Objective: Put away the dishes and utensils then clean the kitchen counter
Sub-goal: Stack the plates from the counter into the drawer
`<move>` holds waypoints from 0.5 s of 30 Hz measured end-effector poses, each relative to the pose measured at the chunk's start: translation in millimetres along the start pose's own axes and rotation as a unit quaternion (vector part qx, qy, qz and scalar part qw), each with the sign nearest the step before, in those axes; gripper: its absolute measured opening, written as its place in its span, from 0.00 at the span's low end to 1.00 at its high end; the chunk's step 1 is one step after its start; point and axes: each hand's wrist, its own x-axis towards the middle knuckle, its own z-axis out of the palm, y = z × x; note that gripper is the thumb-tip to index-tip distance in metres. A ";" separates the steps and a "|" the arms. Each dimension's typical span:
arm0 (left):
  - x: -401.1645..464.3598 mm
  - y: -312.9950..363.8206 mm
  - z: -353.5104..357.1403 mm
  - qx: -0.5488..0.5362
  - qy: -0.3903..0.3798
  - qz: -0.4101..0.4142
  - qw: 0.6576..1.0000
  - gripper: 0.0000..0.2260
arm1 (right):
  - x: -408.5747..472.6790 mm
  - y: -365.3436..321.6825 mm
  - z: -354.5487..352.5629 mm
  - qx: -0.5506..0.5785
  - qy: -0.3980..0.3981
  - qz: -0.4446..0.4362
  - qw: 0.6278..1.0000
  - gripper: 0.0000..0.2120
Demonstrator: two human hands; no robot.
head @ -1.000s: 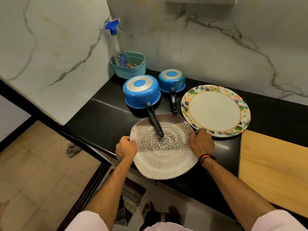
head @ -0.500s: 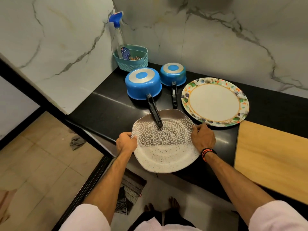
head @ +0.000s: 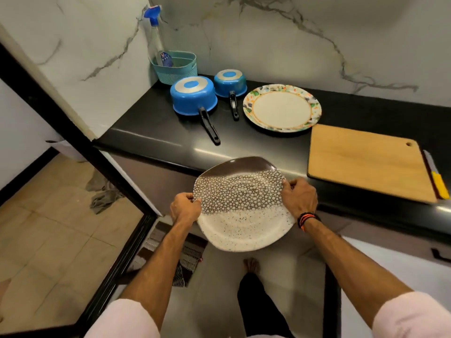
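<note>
A black counter carries, beyond the left hand, a large upturned blue saucepan, a smaller one just beside it, and a teal basket (corner-most). Beyond the right hand lie a floral plate and a wooden cutting board.

I have one head-worn view only, angled steeply down and forward: forearms nearest the lens, black counter mid-frame, marble wall farthest off.
</note>
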 end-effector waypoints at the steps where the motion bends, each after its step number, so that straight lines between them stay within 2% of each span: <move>1: -12.7 -7.0 0.1 0.000 -0.007 0.004 1.000 0.13 | -14.4 10.1 -8.1 0.007 0.002 0.003 1.000 0.12; 8: -107.7 -30.2 13.7 0.028 -0.068 0.024 0.997 0.14 | -104.5 95.8 -75.1 0.025 0.010 0.062 0.998 0.11; 15: -196.9 -20.2 78.1 0.041 -0.187 0.047 0.980 0.20 | -155.4 204.3 -153.1 0.031 0.041 0.132 0.990 0.12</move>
